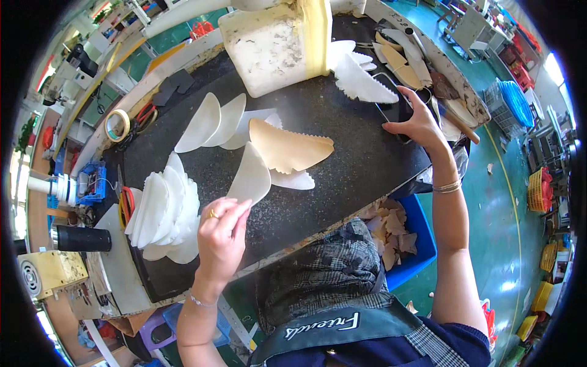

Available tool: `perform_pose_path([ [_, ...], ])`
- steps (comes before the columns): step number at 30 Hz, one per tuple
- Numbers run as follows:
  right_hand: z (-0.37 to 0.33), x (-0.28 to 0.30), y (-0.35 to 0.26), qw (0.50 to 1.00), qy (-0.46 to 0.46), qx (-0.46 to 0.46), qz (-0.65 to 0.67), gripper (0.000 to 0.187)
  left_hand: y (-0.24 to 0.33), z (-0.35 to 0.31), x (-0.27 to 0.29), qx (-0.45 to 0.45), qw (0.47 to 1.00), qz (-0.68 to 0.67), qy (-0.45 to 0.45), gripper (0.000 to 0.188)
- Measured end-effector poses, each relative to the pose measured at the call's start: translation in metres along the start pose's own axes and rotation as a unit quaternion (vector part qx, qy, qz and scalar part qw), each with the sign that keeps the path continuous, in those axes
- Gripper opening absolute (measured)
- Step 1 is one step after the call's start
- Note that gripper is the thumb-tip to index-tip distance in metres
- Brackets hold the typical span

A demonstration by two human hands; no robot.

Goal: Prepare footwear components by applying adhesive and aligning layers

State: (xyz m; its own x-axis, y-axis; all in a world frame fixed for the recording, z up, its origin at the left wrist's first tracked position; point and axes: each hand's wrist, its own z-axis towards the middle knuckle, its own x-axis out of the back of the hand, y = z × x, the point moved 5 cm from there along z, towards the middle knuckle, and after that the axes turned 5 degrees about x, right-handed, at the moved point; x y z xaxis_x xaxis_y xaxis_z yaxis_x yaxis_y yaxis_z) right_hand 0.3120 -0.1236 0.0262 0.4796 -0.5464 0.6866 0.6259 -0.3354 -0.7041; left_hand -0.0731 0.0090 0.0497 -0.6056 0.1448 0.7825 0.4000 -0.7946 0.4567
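Between the thumb and fingers of my left hand (223, 235) is the lower end of a thin white curved piece (252, 174). Its upper end lies against a tan curved piece (287, 147) with a jagged edge, on the dark worktop. Another white jagged piece (293, 180) shows partly from under the tan one. At the far right, my right hand (422, 122) has thumb and forefinger spread around a dark flat rectangular object (396, 112) with a pale edge, perhaps a phone. Its other fingers are partly hidden. White jagged pieces (364, 82) lie just beyond it.
A stack of white curved pieces (162, 208) stands at the left, with loose white pieces (202, 125) behind it. A white machine head (269, 49) overhangs the back. Below the front edge, a blue bin (422, 238) holds tan scraps. A tape roll (117, 125) sits far left.
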Motion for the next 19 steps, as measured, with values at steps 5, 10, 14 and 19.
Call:
perform_pose_path([
  [5,-0.007,0.005,0.002,0.994,0.103,0.03,0.032,0.091,-0.01,-0.018,-0.006,0.03,0.999,-0.016,-0.006,0.018],
  [10,-0.016,0.008,0.003,0.985,0.169,0.022,0.002,0.094,-0.007,-0.022,-0.007,0.018,1.0,-0.019,0.0,0.017],
  [14,-0.02,-0.008,-0.023,0.992,0.127,0.018,-0.01,0.106,-0.006,-0.027,-0.009,0.037,0.999,-0.018,0.016,0.018],
  [19,-0.017,-0.034,-0.027,0.996,0.077,0.021,-0.028,0.108,-0.014,-0.038,-0.008,0.042,0.998,-0.035,0.011,0.018],
])
